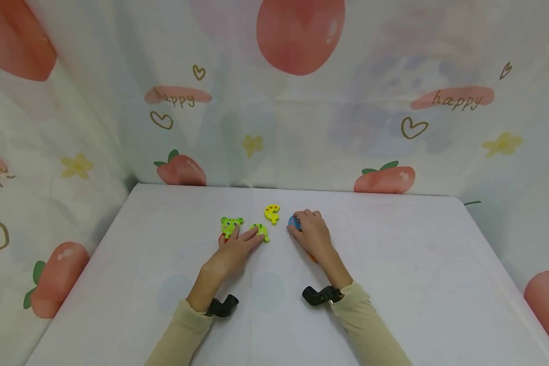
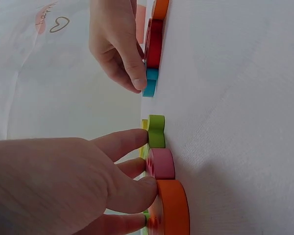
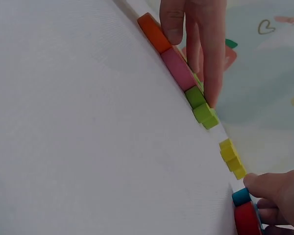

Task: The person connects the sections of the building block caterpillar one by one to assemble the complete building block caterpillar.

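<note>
My left hand [image 1: 232, 254] lies over several flat, chunky puzzle pieces, its fingers spread and extended. Those fingers touch a green frog-face piece [image 1: 230, 223] and a curved green piece [image 1: 262, 232]. In the left wrist view, the thumb rests on an orange piece [image 2: 176, 208] beside a pink piece [image 2: 161, 164]. Farther right, my right hand [image 1: 312, 234] holds a blue piece [image 1: 293, 221] between thumb and fingers on the table. A red piece [image 3: 247, 219] adjoins the blue one beneath that hand. The right palm hides much of these pieces.
A yellow spotted piece [image 1: 271, 213] lies between the hands, toward the table's back. An orange piece [image 1: 313, 258] shows below the right hand. White cloth covers the table [image 1: 393, 284]. A printed curtain [image 1: 293, 127] hangs along its back edge.
</note>
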`<state>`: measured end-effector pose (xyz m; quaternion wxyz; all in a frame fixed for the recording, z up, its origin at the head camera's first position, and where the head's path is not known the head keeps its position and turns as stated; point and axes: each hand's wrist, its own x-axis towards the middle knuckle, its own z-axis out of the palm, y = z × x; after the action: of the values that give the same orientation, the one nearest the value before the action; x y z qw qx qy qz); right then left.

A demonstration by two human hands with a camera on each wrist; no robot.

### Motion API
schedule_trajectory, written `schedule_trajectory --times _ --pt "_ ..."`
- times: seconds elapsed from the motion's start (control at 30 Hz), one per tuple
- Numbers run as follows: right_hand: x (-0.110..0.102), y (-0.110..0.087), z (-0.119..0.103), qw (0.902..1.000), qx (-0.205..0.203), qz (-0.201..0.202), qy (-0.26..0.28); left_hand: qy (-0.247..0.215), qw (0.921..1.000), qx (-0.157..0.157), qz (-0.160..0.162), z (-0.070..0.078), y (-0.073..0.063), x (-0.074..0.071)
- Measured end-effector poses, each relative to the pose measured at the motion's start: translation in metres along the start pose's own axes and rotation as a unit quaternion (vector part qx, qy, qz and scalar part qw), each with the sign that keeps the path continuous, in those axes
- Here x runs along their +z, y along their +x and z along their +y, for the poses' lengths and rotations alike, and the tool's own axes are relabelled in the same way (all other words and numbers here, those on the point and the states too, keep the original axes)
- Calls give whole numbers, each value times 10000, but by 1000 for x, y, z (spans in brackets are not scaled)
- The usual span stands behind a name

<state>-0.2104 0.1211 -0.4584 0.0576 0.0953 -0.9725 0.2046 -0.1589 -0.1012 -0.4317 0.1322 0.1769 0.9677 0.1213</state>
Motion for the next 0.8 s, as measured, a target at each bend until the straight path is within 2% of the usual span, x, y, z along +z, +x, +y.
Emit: schedule_trajectory --times 0.1,0.27,0.47,0.63,0.8 --pt "0 -1 -3 9999 87 -17 -144 -3 10000 -17 -11 1 0 0" --pt "-1 -3 -5 9995 11 -69 -309 53 10000 -73 -40 1 0 1" --pt "-2 -3 -3 9981 -389 -281 -387 117 9998 -165 12 0 2 3" --pt "-3 -4 -4 9926 -916 -789 59 222 9994 -251 69 -3 4 5" --pt "-5 -5 -6 9876 -957 -1094 589 235 9996 -175 61 -3 5 5"
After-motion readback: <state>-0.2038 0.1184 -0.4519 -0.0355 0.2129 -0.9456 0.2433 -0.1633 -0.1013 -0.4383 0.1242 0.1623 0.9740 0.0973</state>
